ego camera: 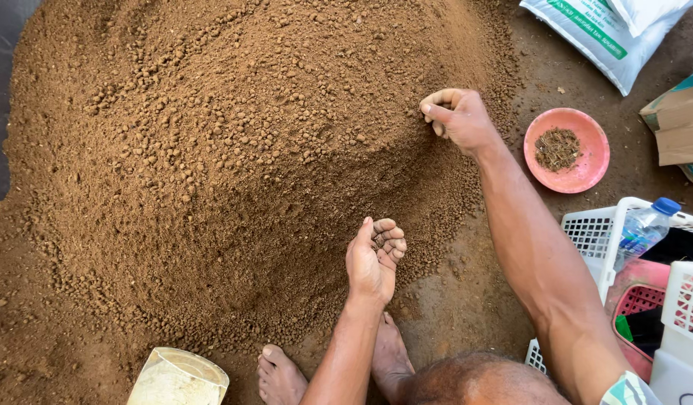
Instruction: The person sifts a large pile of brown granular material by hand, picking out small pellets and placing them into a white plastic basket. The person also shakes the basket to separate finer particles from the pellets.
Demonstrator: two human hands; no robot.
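Observation:
A large heap of brown crumbly soil (211, 150) fills most of the view. My left hand (374, 259) is cupped palm up at the heap's near edge, fingers curled around a small bit of dark debris. My right hand (457, 116) reaches farther out and rests on the heap's right slope, thumb and fingers pinched together in the soil; what it grips is too small to see. My bare feet (283, 375) rest on the ground just below the left hand.
A pink bowl (579, 169) holding dark root-like bits sits right of the heap. White plastic baskets (594, 232) with a water bottle (643, 229) stand at the right edge. A clear container (178, 379) of pale powder sits bottom left. A white sack (601, 34) and cardboard box (680, 120) lie top right.

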